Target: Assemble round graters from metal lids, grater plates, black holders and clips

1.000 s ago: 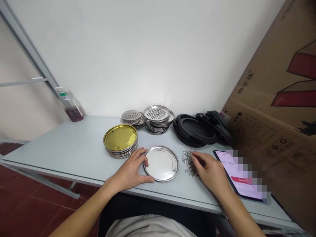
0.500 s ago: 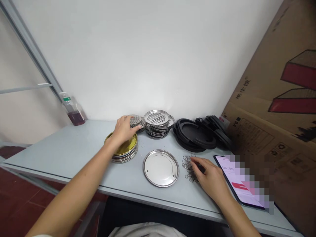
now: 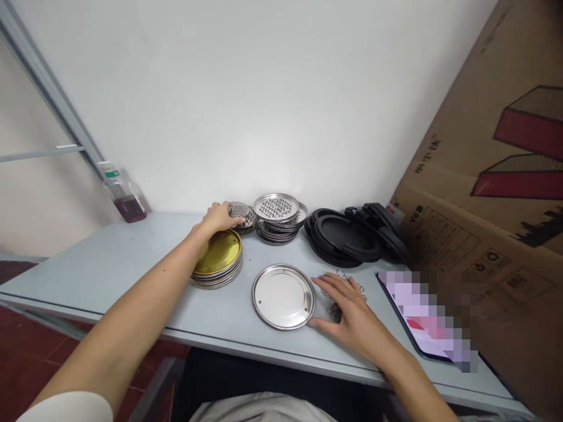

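My left hand reaches over the gold-topped stack of round metal lids. Its thumb and fingers close around the left edge of a perforated metal disc on a low pile; some fingertips are hidden. A silver round metal lid with small holes near its rim lies flat before me. My right hand is open at that lid's right side, thumb and fingers spread, fingertips at the rim. Small wire rings lie beneath and behind this hand, partly covered by it.
A taller stack of grater-like metal discs stands by the wall. Right of it are black round plastic parts. A phone lies near the cardboard box. A bottle of dark liquid stands at the table's far left.
My right hand has moved left from the wire rings to the silver lid's rim, its fingers spreading. My left hand has shifted slightly away from me beside the perforated disc.
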Tool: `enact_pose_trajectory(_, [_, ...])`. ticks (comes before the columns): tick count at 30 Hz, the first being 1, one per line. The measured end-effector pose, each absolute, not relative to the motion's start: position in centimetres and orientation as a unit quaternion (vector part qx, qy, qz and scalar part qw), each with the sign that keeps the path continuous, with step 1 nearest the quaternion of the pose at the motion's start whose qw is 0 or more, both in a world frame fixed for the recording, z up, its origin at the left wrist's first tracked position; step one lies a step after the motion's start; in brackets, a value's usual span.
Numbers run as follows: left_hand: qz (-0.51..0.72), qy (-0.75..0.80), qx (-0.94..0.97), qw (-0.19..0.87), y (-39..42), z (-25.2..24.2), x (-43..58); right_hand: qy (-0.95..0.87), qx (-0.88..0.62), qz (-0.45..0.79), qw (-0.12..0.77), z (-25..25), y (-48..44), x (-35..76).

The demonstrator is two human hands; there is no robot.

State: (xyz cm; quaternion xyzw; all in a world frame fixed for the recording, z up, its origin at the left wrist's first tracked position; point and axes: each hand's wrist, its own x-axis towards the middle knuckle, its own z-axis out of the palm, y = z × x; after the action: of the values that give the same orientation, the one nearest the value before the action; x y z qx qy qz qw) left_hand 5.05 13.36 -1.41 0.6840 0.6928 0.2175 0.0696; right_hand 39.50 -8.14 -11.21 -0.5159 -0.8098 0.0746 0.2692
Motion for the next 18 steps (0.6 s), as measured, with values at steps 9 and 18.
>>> enact_pose_trajectory(9, [0.222,0.697,0.68,0.034,13.0,-0.2,4.4,-0.819,-0.522,0.092,0.221,-10.8,-8.3,39.1])
enact_pose_trajectory(18, [0.329,0.618,0.714,0.019,7.5,3.6,5.8,-0.813,-0.527,0.115,0.218,-10.7,-8.3,39.0])
